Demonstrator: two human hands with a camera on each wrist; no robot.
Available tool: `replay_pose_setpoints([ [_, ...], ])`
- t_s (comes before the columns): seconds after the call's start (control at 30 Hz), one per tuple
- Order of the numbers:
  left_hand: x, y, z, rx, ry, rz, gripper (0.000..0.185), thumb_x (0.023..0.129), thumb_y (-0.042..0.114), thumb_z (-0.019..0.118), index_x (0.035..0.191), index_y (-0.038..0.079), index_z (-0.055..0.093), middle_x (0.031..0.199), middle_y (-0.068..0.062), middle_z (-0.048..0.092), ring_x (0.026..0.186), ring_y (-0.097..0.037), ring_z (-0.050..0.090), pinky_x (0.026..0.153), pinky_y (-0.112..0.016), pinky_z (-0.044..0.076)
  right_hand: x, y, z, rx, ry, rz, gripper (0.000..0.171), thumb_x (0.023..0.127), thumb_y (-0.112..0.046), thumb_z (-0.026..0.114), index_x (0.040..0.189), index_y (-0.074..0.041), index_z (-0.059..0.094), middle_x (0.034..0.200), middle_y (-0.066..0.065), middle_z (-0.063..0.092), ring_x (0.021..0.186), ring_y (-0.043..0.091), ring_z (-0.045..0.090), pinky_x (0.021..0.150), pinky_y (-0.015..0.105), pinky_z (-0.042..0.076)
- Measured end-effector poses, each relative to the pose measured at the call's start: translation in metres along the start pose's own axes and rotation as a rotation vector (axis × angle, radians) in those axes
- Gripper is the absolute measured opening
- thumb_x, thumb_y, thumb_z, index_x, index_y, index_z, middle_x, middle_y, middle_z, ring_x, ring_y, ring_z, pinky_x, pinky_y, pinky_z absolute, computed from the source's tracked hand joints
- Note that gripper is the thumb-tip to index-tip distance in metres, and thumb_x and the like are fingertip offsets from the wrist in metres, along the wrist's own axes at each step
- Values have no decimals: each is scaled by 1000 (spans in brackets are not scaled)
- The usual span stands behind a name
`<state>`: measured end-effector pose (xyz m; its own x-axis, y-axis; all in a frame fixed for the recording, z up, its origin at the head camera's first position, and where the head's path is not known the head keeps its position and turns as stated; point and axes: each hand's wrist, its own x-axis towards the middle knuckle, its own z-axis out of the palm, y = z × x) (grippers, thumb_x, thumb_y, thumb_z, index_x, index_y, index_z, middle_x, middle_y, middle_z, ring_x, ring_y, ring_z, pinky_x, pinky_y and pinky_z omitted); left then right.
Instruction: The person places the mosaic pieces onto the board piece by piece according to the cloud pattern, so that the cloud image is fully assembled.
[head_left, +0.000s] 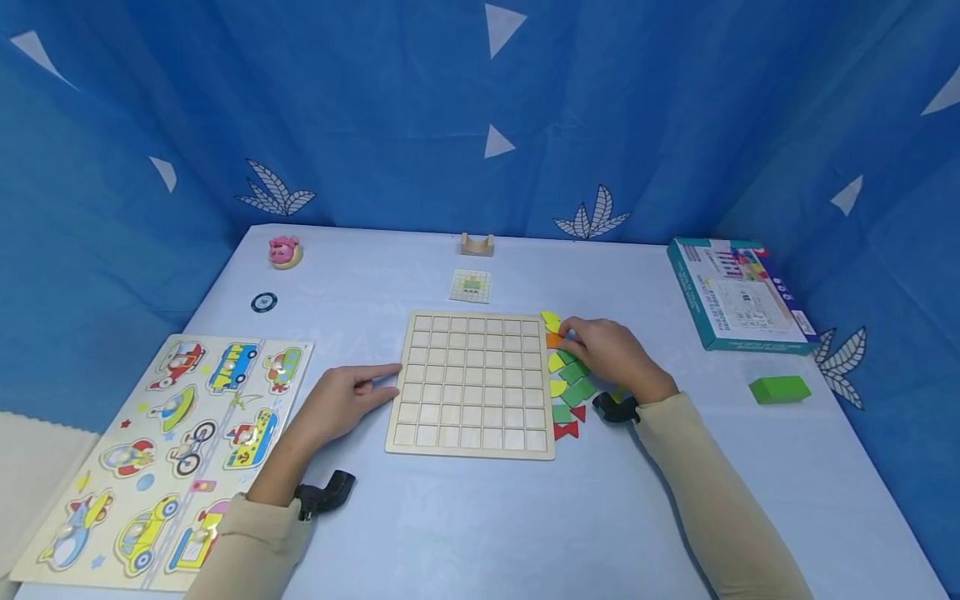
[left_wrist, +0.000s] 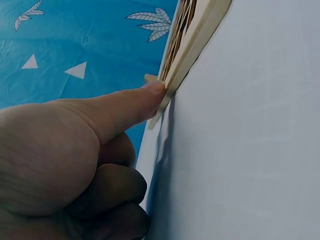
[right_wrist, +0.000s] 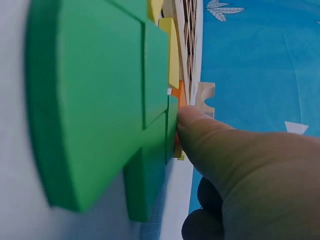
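Fingertips of the right hand (head_left: 611, 354) touch flat green tiles (head_left: 573, 372) beside the wooden grid board (head_left: 472, 385).

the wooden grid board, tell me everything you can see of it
The wooden grid board is a pale, unpainted square tray with a raised lattice that splits it into rows of small square cells, all bare. It lies flat on the light blue table. The left hand presses a straight finger against its left edge. Along its right edge lie yellow, green, orange and red pieces, where the right hand rests.
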<state>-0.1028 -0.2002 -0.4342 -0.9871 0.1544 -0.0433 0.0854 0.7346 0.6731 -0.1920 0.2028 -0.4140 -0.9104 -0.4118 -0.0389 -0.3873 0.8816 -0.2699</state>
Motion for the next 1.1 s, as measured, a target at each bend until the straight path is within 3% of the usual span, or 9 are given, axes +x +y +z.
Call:
replay_pose_setpoints([
  [0.3,-1,0,0,-2,3,-4,39,94,30,76,131,19,72,55,5,39,50,-13,35,51,-29,31,-3,0,-4,23,34,8,34,100,-33,68,124,-9,67,81,0,64,75,20,57,70,32,46],
  [0.47,-1,1,0,-5,1,1,39,94,30,76,131,19,72,54,5,40,49,-13,36,49,-29,31,-2,-1,-5,41,50,-5,33,100,-33,68,124,-10,66,72,0,57,71,19,54,66,32,44],
  [0.6,2,1,0,-5,2,8,38,94,29,76,131,20,72,54,5,40,49,-13,35,49,-29,31,1,-9,-9,45,56,-30,32,99,-30,70,123,-10,66,67,1,50,66,19,50,63,32,42],
  [1.1,-1,-2,2,-11,-6,-4,38,95,30,76,131,20,73,55,5,40,50,-13,36,50,-29,31,24,-49,2,85,20,-116,29,100,-29,68,121,-9,68,66,-2,52,63,16,50,60,31,42],
])
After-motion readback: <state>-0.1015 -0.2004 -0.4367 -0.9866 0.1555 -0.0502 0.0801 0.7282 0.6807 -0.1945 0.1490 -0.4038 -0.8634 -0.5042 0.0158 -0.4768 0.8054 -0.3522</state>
